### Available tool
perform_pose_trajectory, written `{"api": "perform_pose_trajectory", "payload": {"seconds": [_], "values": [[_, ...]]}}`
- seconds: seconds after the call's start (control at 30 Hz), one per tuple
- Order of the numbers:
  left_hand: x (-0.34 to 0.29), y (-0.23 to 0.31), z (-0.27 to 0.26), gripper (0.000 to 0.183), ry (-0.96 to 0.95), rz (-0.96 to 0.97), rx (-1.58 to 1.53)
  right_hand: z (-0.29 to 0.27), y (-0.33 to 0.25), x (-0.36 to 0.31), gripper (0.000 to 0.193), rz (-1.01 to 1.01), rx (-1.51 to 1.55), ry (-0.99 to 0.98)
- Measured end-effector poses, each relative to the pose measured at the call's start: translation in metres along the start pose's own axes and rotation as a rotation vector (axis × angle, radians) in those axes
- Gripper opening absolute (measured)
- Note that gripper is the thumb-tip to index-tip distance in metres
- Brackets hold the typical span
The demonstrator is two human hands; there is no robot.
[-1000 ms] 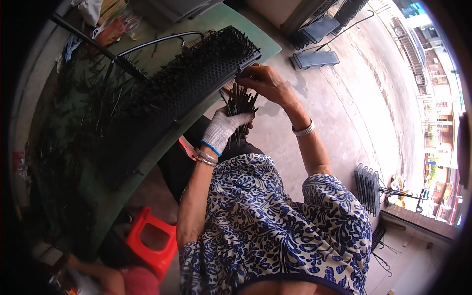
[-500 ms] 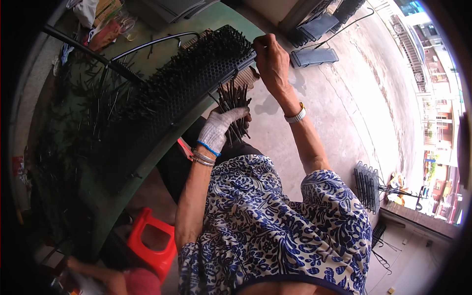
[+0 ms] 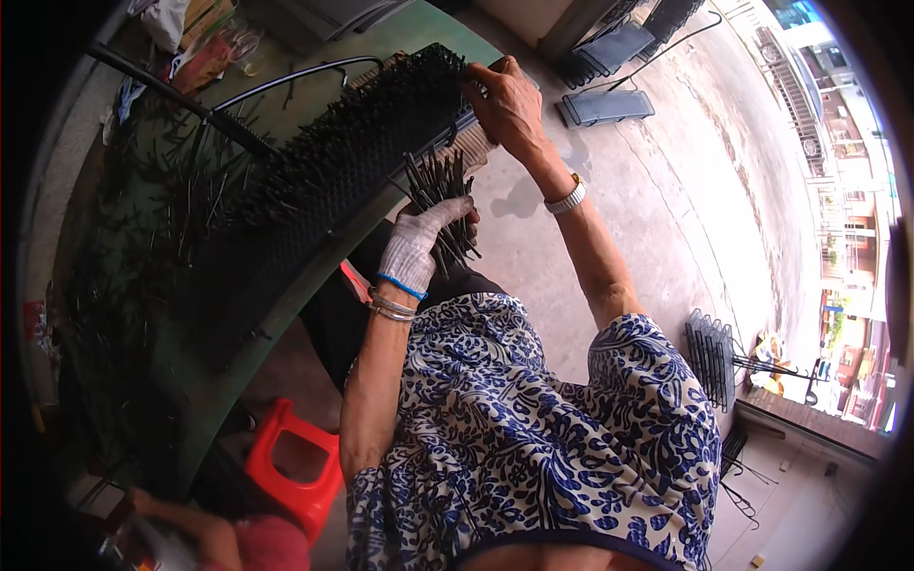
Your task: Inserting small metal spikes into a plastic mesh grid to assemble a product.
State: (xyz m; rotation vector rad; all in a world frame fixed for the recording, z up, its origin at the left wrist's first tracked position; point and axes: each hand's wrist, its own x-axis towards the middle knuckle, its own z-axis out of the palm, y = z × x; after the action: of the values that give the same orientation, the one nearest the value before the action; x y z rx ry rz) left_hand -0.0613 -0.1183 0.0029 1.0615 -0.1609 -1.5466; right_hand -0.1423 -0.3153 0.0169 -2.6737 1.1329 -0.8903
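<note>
My left hand [image 3: 417, 243], in a white knitted glove with a blue cuff, is wrapped round a bundle of thin dark sticks [image 3: 438, 179] near my lap. Bare, with a metal band at the wrist, my right hand [image 3: 511, 107] is at the far right end of a long black perforated rack [image 3: 367, 181]. Its thumb and forefinger are pinched together by the outermost sticks; what they hold, if anything, I cannot make out. Many dark sticks [image 3: 381, 105] stand upright in the holes of the rack, packed close together.
The rack lies on a green table [image 3: 257, 357] strewn with loose dark sticks. A curved metal rod [image 3: 295, 81] crosses behind it. A red stool [image 3: 295, 466] stands at lower left, beside another person's arm [image 3: 195, 523]. Black racks [image 3: 605, 108] lie on the floor to the right.
My right hand has moved a little left over the end of the rack, its fingers coming in among the sticks. The left hand with its bundle has shifted slightly left.
</note>
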Motion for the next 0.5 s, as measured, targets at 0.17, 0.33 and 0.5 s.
{"api": "perform_pose_trajectory", "payload": {"seconds": [0.17, 0.33, 0.5], "values": [[-0.007, 0.003, 0.0, 0.013, 0.024, 0.009, -0.043, -0.013, -0.008, -0.02, 0.024, 0.087, 0.152, 0.051], [-0.003, -0.002, -0.01, 0.015, 0.031, 0.009, -0.035, -0.044, -0.017, -0.037, 0.032, 0.218, 0.735, -0.643], [0.006, -0.008, -0.016, 0.016, 0.127, -0.041, 0.074, -0.044, -0.017, -0.034, 0.027, 0.266, 0.84, -0.739]]}}
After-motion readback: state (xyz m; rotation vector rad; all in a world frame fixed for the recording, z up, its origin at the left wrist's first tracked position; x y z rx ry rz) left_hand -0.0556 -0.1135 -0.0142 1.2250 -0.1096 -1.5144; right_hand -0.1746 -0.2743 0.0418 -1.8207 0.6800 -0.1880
